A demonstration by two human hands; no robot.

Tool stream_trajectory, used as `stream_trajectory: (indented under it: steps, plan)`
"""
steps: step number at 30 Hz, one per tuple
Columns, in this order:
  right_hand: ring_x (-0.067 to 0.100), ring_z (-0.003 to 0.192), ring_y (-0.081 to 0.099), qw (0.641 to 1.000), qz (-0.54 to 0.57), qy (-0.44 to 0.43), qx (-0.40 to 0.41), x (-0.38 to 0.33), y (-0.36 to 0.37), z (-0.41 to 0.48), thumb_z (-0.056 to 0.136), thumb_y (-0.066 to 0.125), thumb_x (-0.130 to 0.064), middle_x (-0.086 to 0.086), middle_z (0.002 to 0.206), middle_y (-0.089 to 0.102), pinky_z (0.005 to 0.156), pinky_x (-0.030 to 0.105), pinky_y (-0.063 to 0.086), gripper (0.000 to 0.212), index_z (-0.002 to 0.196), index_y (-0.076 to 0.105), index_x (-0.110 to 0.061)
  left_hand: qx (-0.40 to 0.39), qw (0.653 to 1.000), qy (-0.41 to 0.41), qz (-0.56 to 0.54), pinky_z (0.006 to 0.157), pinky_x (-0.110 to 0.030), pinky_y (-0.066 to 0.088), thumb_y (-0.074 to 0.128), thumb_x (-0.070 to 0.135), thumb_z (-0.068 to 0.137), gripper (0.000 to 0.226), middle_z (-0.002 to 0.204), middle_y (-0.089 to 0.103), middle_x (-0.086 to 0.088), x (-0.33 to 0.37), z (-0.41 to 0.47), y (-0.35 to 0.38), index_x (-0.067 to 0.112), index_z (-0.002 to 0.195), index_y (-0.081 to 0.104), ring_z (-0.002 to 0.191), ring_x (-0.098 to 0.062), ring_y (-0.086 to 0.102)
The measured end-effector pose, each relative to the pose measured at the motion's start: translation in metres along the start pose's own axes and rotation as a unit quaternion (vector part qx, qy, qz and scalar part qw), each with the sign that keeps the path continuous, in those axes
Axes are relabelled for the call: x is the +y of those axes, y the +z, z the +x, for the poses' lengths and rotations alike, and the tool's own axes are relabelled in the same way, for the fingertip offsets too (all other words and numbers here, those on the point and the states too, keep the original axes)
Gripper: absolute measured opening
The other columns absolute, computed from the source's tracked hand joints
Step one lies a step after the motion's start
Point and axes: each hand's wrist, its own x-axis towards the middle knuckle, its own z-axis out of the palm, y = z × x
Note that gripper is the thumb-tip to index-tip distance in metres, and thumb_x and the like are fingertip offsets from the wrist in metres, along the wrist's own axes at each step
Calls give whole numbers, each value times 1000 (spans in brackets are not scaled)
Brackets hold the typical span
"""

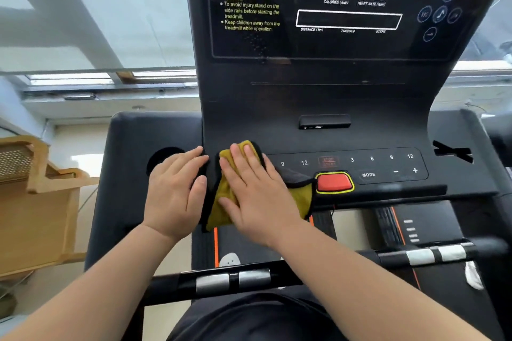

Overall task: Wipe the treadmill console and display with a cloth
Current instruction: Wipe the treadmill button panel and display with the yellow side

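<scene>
A black treadmill console (327, 108) fills the middle of the view, with its dark display panel (332, 8) above and a row of speed buttons (371, 163) below. A yellow cloth with a black edge (221, 202) lies on the left end of the button strip. My right hand (255, 191) presses flat on the cloth, fingers spread. My left hand (174, 191) lies flat beside it on the console's left wing, its fingers touching the cloth's black edge. The cloth's lower part hangs over the console's front edge.
A red safety key button (333, 182) sits just right of the cloth. A cup holder (163, 158) lies left of my left hand. Handlebars with metal pulse sensors (232, 279) cross below. A wooden chair (36, 191) stands at the left, windows behind.
</scene>
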Motion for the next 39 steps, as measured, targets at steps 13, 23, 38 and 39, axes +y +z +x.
stream_trajectory:
  steps: [13,23,38,39]
  plan:
    - [38,158,-16,984,-33,171,-41,26,-21,7,88,8,-88,22,170,-14,128,56,-1,108,166,-3,-14,43,997,-26,-54,105,-54,41,34,29,93,52,137,63,-12,-2,-3,-1,5,121,70,124,-33,57]
    - [24,160,9,996,-48,-75,-12,19,-2,-11,103,31,-53,3,173,12,126,47,9,70,164,18,-21,35,998,-3,-50,100,-56,44,33,30,93,51,133,66,-8,-6,-2,0,8,117,73,122,-32,60]
    - [27,160,-10,996,-43,-62,-51,0,-16,38,101,20,-64,9,173,-8,129,52,2,81,166,6,-16,100,986,-65,-117,109,-39,39,30,29,95,54,132,65,-10,-10,-1,-2,5,127,65,124,-26,56]
    - [26,160,-4,993,-51,-98,-46,2,-13,31,102,24,-61,8,173,-1,129,51,4,79,166,11,-17,100,986,-67,-117,110,-40,39,30,29,95,54,132,64,-10,-10,0,-1,5,128,65,124,-25,55]
